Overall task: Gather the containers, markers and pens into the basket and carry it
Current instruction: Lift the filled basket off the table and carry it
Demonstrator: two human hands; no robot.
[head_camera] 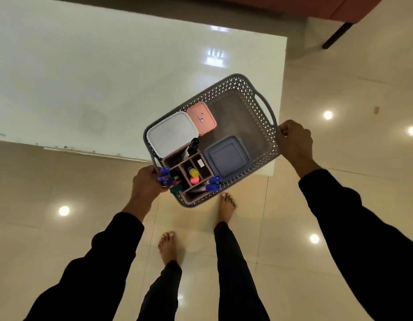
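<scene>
A: Where is the basket?

B: The grey perforated basket (252,126) is held up in the air over the near right corner of the white table (85,77) and the tiled floor (340,89), tilted, one hand at each end.

A: And the fingers?

B: The left hand (146,184) is curled round the rim at the basket's 7 o'clock end. The right hand (293,141) has its fingers wrapped over the rim at 3 o'clock, just below the handle opening.

A: What is inside?

B: A white-lidded container (170,134) at 10 o'clock, a pink-lidded container (202,118) touching it at 12, and a blue-grey lidded container (227,157) towards 5. At 7 o'clock stands a pinkish divided pen organiser (184,167) holding blue-capped markers (213,183), more blue-capped pens (165,174) by the left hand, a yellow highlighter (194,173), a pink one beside it and a black marker (193,144).

A: Below?

B: Bare feet (169,247) on the floor.
</scene>
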